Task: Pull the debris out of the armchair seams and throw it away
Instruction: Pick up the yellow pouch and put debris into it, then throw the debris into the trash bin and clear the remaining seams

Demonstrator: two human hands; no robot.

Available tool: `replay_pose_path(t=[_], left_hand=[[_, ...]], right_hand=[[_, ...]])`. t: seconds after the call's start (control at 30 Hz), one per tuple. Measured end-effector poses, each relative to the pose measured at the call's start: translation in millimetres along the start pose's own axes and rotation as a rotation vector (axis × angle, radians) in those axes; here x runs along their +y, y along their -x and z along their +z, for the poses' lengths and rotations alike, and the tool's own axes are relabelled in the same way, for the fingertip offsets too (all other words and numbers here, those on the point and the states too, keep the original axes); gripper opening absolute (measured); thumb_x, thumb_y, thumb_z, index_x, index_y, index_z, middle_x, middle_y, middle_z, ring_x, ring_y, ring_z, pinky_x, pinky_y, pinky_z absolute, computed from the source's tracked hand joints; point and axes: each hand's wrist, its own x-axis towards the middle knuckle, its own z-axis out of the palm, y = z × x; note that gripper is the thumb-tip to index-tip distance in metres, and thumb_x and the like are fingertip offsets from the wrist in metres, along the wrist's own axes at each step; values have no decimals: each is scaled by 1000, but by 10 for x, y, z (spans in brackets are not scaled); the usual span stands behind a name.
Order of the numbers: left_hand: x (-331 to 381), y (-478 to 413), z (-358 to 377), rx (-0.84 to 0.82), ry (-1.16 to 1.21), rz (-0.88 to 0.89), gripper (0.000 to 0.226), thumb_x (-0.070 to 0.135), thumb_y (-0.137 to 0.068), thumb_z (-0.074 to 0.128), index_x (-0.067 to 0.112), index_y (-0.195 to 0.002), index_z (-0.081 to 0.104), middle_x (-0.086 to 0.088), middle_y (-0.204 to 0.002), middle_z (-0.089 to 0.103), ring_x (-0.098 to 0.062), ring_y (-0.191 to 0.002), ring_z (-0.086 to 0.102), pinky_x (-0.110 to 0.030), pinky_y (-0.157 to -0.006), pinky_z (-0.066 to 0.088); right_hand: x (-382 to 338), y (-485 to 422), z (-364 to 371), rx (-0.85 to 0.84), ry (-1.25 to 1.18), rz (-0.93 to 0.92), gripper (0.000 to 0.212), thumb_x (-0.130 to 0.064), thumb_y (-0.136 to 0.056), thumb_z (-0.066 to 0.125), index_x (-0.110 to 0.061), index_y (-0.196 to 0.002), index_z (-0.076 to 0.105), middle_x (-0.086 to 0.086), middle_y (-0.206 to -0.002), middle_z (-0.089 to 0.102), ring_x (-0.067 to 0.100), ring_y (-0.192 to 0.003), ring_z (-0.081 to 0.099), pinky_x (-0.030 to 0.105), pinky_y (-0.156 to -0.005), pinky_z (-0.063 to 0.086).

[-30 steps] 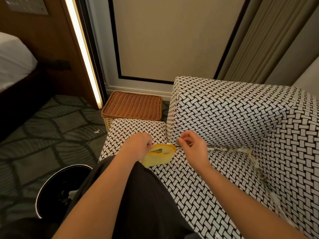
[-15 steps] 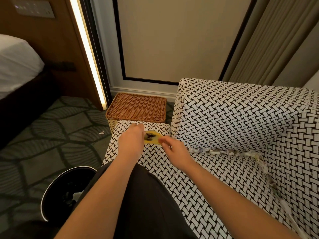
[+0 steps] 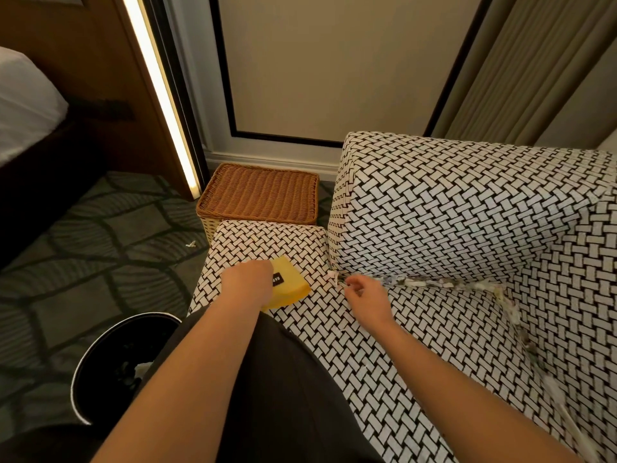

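The armchair (image 3: 450, 222) wears a black-and-white woven-pattern cover. Paper debris (image 3: 434, 283) lines the seam between its seat and the upright cushion, and runs down the right-hand seam (image 3: 514, 315). My left hand (image 3: 248, 284) grips a yellow bag (image 3: 289, 285) with a black label, held over the seat's front left corner. My right hand (image 3: 362, 294) is at the seam's left end, fingers curled and pinching at small white scraps (image 3: 334, 277). A black round bin (image 3: 117, 365) stands on the floor at lower left, with some scraps inside.
A wicker basket (image 3: 260, 195) sits against the wall beside the armchair. A white scrap (image 3: 191, 244) lies on the patterned carpet (image 3: 83, 245). A bed (image 3: 23, 105) is at far left and curtains (image 3: 521, 61) hang at upper right. My dark-clothed leg (image 3: 283, 396) rests against the seat.
My right hand moved from the yellow bag's mouth back right to the seam's left end. My left hand and the bag shifted slightly nearer on the seat; the bag now shows its label.
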Motion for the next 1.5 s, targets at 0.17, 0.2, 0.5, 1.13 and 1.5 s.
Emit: replay_pose_path(t=[0.17, 0.2, 0.5, 1.13, 1.5], left_hand=[[116, 22, -26, 17, 21, 55, 36, 41, -90, 48, 12, -112, 52, -2, -105, 59, -22, -97, 58, -32, -74, 41], [180, 2, -16, 27, 48, 88, 32, 38, -91, 49, 13, -108, 53, -2, -106, 60, -21, -95, 58, -32, -75, 42], [949, -287, 275, 11, 472, 204, 50, 17, -91, 55, 12, -138, 38, -9, -138, 39, -25, -120, 49, -34, -99, 43], [1114, -695, 493, 204, 275, 205, 17, 24, -92, 52, 13, -100, 62, -2, -106, 53, -18, -93, 53, -31, -84, 49], [1131, -550, 478, 256, 462, 201, 12, 6, -89, 55, 12, -93, 65, -2, -105, 56, -18, -88, 58, -27, -81, 51]], right_hand=[[190, -117, -176, 93, 269, 107, 33, -28, -92, 54, -17, -123, 54, -2, -85, 62, 10, -64, 54, 19, -50, 40], [209, -132, -216, 94, 318, 117, 32, -29, -92, 54, -17, -122, 55, -2, -82, 61, 11, -65, 54, 19, -49, 39], [280, -365, -272, -32, 437, 183, 30, -38, -89, 57, -16, -108, 62, 2, -100, 66, 18, -84, 60, 26, -65, 48], [169, -652, -311, -221, 515, 230, 34, -38, -89, 56, -9, -106, 63, 8, -107, 65, 24, -97, 60, 28, -74, 47], [364, -419, -89, 174, 452, 17, 34, -35, -96, 44, -13, -82, 65, 3, -71, 64, 20, -64, 58, 24, -51, 34]])
